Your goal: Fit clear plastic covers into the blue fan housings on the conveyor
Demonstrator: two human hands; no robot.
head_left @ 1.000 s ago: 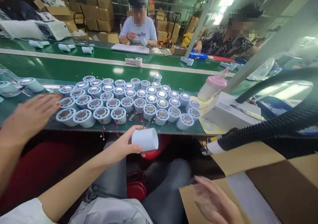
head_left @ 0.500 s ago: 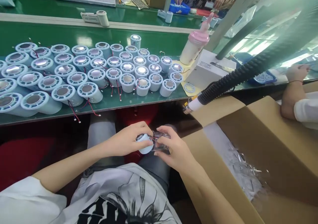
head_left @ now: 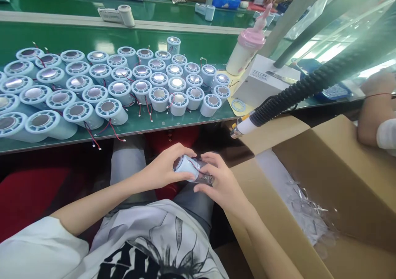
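Over my lap, my left hand [head_left: 173,167] is closed around a light-blue cylindrical part [head_left: 187,166] with a dark round end and thin wires along its side. My right hand [head_left: 218,180] grips a clear plastic cup [head_left: 206,176], whose open end meets the blue part. The part's right end appears to sit inside the cup's mouth. Ahead on the green bench stand several like blue cylinders [head_left: 159,95] in rows, with metallic round centres and red and dark wires hanging from some.
At right, an open cardboard box [head_left: 334,180] holds clear plastic pieces [head_left: 306,206]. A black ribbed hose [head_left: 287,97] with a metal tip reaches over the bench edge. A pink-capped bottle [head_left: 246,50] stands beside a white box [head_left: 262,79]. A co-worker's arm [head_left: 374,109] rests at far right.
The blue part and clear cup have come together, the part's end now further into the cup. My left hand has moved slightly up and right.
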